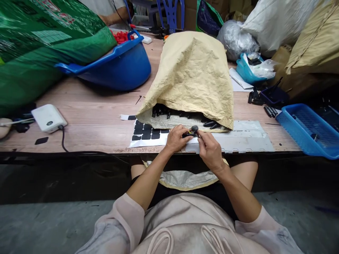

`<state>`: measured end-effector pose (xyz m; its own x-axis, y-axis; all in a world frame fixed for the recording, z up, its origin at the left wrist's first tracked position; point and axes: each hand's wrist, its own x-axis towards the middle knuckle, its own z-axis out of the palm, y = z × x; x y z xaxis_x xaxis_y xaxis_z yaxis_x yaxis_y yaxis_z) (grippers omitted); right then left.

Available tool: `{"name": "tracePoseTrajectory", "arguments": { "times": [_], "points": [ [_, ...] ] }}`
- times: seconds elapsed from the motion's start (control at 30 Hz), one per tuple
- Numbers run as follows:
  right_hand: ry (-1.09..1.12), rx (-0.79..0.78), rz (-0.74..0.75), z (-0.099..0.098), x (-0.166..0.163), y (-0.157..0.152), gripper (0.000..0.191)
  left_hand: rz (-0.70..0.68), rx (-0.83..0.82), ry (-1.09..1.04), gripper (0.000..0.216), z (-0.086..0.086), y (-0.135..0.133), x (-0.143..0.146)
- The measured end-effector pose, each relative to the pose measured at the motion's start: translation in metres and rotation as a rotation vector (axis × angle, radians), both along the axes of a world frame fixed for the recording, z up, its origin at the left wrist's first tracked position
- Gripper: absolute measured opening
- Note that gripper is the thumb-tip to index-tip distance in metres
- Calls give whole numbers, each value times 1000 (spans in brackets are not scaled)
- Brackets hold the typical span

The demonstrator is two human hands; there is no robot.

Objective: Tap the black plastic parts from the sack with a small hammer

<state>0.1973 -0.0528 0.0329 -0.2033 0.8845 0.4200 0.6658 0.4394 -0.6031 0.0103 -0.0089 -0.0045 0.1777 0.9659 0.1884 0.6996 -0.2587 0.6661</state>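
Near the table's front edge, my left hand (176,138) is closed, its fingertips pinching a small black part with a round knob-like end (194,129). My right hand (211,150) meets it from the other side, thumb and fingers closed on the same part. A small yellow spot shows between the fingertips; the rest is covered by them. Just beyond lies a tan woven sack (196,70), its mouth facing me with several slim black pieces (210,123) inside. A sheet of black rounded-square stickers (147,132) lies to the left of my hands.
A blue basin (119,70) and a green sack (47,46) stand at left, near a white box with a cable (49,118). At right are a blue basket (309,130) and a turquoise bowl (249,70). An open sack (188,180) lies at my lap. Another person's arm (115,17) shows behind.
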Motion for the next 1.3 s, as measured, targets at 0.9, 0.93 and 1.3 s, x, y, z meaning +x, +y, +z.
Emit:
{"name": "tracePoseTrajectory", "arguments": {
  "times": [0.9,0.93,1.3],
  "points": [
    [-254,-261,-835,10,146,133,49,1,3,29,16,-1,-1,3],
    [-284,-277,-812,3,145,136,48,1,2,26,16,-1,0,2],
    [-495,-89,-725,-24,135,135,43,-270,101,-18,26,13,-65,-2]
  ]
}}
